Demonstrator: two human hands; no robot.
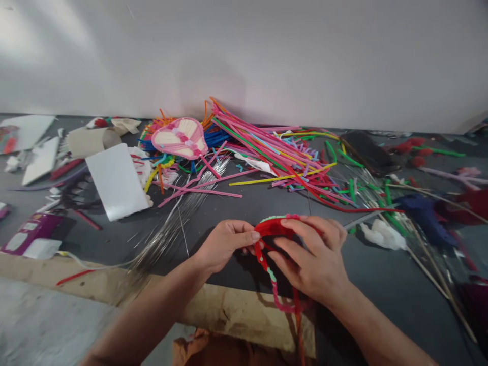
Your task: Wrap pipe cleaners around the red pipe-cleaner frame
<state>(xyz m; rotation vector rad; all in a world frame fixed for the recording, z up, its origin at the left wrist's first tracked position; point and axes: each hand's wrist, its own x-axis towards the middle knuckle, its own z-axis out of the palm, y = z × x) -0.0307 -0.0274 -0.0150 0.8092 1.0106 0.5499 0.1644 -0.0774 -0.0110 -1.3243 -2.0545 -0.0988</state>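
Note:
A partly filled loop of twisted pink and mint-green pipe cleaner (275, 292) hangs over the table's front edge, with red pipe cleaner (271, 226) laid side by side across its upper part. My left hand (224, 244) pinches the loop's left side between thumb and fingers. Bent over the loop's right side, my right hand (314, 254) grips it with the fingertips on the red strands. A loose red end (298, 325) dangles below. The right palm hides part of the loop.
Behind lie a heap of coloured pipe cleaners (263, 147) and a pink-and-cream heart shape (179, 138). Thin metal wires (171, 223) and a white card (117, 182) are on the left. On the right are a dark phone (369, 152), a blue glue gun (429, 218) and crumpled white material (383, 235).

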